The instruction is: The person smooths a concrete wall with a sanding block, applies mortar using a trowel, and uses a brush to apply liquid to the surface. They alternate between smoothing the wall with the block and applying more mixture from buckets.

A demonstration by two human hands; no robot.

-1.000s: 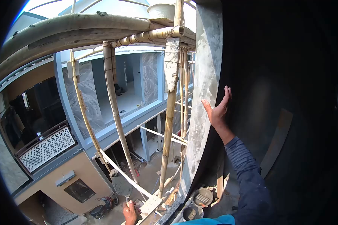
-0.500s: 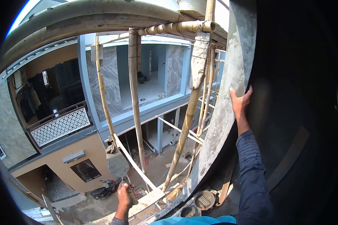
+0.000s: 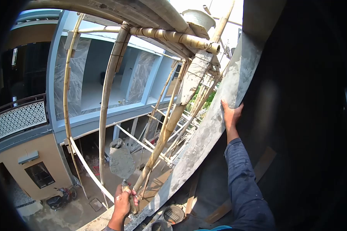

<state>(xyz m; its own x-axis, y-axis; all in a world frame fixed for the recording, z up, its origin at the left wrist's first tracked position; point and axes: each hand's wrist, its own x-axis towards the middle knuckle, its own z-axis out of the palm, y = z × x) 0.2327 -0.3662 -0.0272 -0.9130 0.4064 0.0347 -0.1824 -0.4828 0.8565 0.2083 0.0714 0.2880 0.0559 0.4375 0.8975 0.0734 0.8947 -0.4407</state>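
My left hand (image 3: 123, 202) is closed round the handle of a trowel (image 3: 122, 162), whose grey blade points up and away with a lump of mortar at its far end. My right hand (image 3: 231, 114) rests on the edge of a grey plastered column (image 3: 214, 129), thumb on the lit face and fingers reaching round to the dark side. Its thumb and fingers are spread. The trowel blade is apart from the column.
Bamboo scaffold poles (image 3: 165, 133) stand left of the column. A white bucket (image 3: 198, 19) sits on boards above. Round pans (image 3: 173, 214) lie at the column's foot. Far below is a yard with a motorcycle (image 3: 61, 198); a blue-trimmed building (image 3: 104, 118) stands opposite.
The view has turned right and tilted, so the building and poles appear farther left. The trowel stays in my left hand, and my right hand remains on the column edge.
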